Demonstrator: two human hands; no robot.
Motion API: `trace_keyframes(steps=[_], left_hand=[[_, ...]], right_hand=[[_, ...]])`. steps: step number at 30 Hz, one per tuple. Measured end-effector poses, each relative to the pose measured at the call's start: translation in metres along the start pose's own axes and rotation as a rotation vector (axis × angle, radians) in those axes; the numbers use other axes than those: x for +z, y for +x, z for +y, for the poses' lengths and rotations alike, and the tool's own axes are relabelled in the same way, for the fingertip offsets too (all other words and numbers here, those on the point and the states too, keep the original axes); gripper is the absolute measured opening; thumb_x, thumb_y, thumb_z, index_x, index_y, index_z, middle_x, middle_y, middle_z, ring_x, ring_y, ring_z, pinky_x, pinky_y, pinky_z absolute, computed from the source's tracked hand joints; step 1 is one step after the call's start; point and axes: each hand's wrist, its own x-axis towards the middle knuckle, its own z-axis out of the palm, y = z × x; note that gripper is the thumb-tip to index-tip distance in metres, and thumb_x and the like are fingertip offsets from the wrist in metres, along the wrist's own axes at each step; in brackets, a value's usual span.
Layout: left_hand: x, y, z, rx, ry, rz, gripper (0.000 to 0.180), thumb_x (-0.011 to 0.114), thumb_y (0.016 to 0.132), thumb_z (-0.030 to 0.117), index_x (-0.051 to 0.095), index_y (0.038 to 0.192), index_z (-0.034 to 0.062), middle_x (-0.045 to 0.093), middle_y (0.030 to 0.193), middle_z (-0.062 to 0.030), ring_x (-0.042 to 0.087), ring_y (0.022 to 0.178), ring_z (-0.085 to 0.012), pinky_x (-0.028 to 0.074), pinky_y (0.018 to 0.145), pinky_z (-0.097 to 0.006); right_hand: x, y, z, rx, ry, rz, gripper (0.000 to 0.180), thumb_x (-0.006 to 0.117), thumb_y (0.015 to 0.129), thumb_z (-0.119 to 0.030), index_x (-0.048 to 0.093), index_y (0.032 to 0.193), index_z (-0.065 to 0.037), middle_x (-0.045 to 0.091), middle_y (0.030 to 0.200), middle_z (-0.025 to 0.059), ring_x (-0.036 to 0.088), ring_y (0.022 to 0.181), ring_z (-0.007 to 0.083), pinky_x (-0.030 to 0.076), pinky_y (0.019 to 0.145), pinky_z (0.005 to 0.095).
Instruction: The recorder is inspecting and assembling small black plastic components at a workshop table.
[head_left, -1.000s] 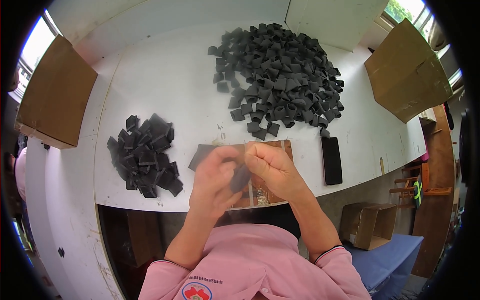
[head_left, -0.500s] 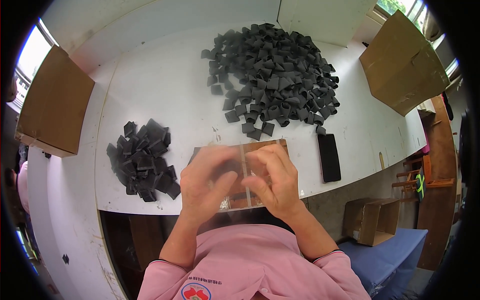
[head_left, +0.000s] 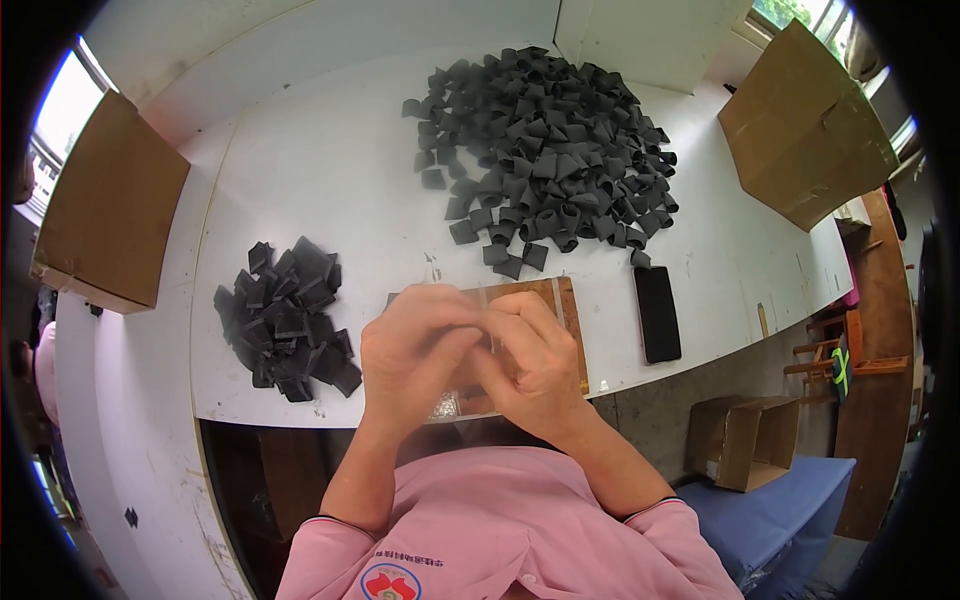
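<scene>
My left hand (head_left: 410,350) and my right hand (head_left: 535,360) meet above a brown wooden board (head_left: 571,325) at the table's front edge. Fingers on both are curled and pressed together at the tips. Whatever they pinch, if anything, is hidden behind the knuckles. A strip of clear tape or plastic crosses the board, partly covered by my hands. Left of them lies a heap of flat, folded black fabric-like pieces (head_left: 290,325). Beyond them spreads a larger heap of black, short tube-shaped pieces (head_left: 560,150).
A black phone (head_left: 657,315) lies right of the board on the white table (head_left: 320,170). Cardboard boxes stand at the left (head_left: 115,205) and the far right (head_left: 810,130). Below the table's right edge, an open carton (head_left: 745,440) rests on a blue-covered surface (head_left: 800,510).
My hands have come together; the right one moved left, and its fingers now touch the left hand's. More of the board's right side shows. Both heaps look the same.
</scene>
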Motion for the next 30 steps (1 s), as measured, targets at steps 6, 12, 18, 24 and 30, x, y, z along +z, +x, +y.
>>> trace_keyframes(steps=[6,12,18,24,30], left_hand=[[0.003,-0.012,0.0,-0.162,-0.471,0.266,0.004,0.057,0.081,0.004,0.055,0.082,-0.0003,0.054,0.086,-0.0095,0.05,0.082,-0.0173,0.041,0.078,-0.028],[0.0,-0.015,0.0,-0.326,-0.842,0.392,0.01,0.053,0.085,0.012,0.052,0.082,0.0022,0.052,0.083,-0.0076,0.046,0.086,-0.0188,0.037,0.081,-0.03],[0.003,-0.029,-0.008,-0.359,-0.753,0.376,0.009,0.054,0.085,0.011,0.052,0.082,0.002,0.053,0.084,-0.0082,0.046,0.085,-0.0172,0.037,0.08,-0.028],[-0.002,-0.02,-0.005,-0.261,-0.438,0.251,0.012,0.056,0.083,0.008,0.055,0.092,-0.0005,0.056,0.089,-0.0094,0.05,0.081,-0.0135,0.039,0.075,-0.026],[-0.01,-0.019,-0.02,-0.191,-0.093,-0.052,0.015,0.059,0.081,0.004,0.056,0.095,-0.0005,0.059,0.081,-0.0074,0.052,0.068,-0.008,0.041,0.059,-0.018]], right_hand=[[0.005,0.007,-0.008,-0.04,-0.05,0.076,0.026,0.067,0.064,-0.003,0.055,0.087,0.0,0.051,0.08,0.0087,0.052,0.066,0.0232,0.044,0.051,0.0306],[0.003,0.015,-0.009,-0.104,-0.128,0.069,0.021,0.066,0.062,-0.001,0.055,0.08,0.0,0.051,0.073,0.0077,0.051,0.065,0.0229,0.042,0.05,0.031],[0.007,0.007,0.007,-0.17,-0.101,0.049,0.019,0.065,0.06,0.002,0.054,0.076,0.0,0.049,0.071,0.0077,0.046,0.06,0.0226,0.039,0.049,0.0309],[0.002,0.004,0.005,-0.152,-0.163,0.029,0.017,0.065,0.063,0.0,0.055,0.077,-0.001,0.049,0.071,0.0076,0.048,0.062,0.0228,0.04,0.05,0.0316],[-0.002,0.012,-0.002,-0.119,-0.202,-0.036,0.017,0.066,0.064,-0.002,0.054,0.077,-0.001,0.051,0.072,0.0077,0.052,0.064,0.0231,0.043,0.051,0.032]])
